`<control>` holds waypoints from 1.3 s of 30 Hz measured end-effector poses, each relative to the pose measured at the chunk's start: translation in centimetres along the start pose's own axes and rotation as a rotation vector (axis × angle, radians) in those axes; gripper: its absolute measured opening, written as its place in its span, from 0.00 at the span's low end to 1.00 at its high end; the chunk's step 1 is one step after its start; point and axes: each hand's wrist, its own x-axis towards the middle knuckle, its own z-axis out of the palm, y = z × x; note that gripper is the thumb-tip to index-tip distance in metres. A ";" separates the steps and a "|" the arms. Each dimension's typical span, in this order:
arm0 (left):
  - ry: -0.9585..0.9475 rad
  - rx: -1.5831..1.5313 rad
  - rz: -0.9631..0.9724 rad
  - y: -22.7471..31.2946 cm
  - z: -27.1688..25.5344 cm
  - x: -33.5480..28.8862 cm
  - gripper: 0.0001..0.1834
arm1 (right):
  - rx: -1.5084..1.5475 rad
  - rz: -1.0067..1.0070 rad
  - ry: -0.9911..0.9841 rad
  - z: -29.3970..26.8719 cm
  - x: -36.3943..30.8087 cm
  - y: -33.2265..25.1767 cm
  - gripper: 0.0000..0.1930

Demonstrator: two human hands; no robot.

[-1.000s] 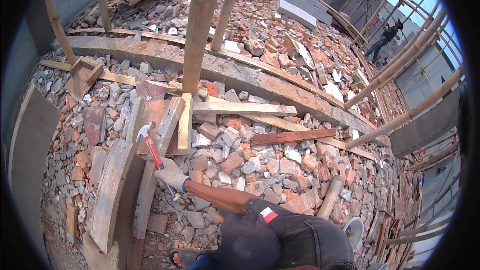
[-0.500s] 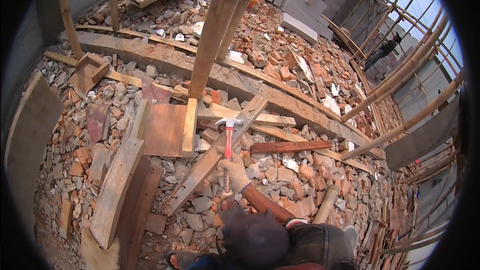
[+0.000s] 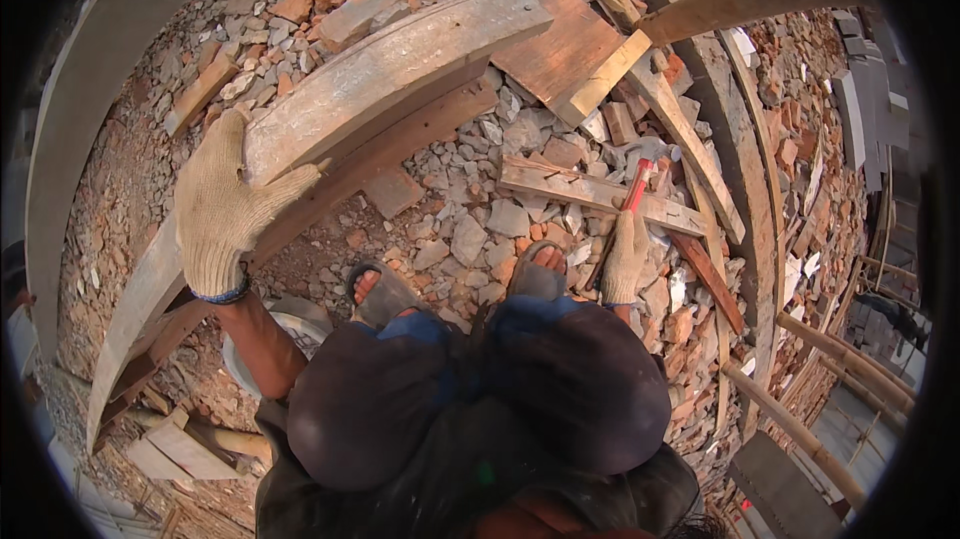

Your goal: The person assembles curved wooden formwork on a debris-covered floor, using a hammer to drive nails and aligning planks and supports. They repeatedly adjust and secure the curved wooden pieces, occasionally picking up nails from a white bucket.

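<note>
My left hand (image 3: pixel 215 209), in a knitted cream glove, lies across a long weathered timber board (image 3: pixel 390 69), thumb stretched out to the right and fingers pointing forward. It looks laid on the wood rather than wrapped round it. On the right, my gloved right hand (image 3: pixel 627 257) is closed round a claw hammer (image 3: pixel 638 184) with a red handle and metal head. The hammer's head is just above a short piece of lumber (image 3: pixel 545 179) with nails standing out of it. I cannot tell whether head and wood touch.
Broken brick and stone rubble (image 3: pixel 465 239) covers the ground round my sandalled feet. A brown plywood panel (image 3: pixel 560 44) and a reddish wood strip (image 3: pixel 708 279) lie ahead and right. Beyond them runs a long concrete beam (image 3: pixel 735 129). A pale bucket (image 3: pixel 240 364) stands beside my left forearm.
The view has swung down and to the left. My left hand now shows on the long board. The hammer, still in my right hand, now appears farther right in view.
</note>
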 end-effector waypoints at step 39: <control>0.152 -0.042 0.024 -0.8 0.2 -1.5 0.48 | 0.760 -0.492 0.002 14.2 0.7 -7.7 0.19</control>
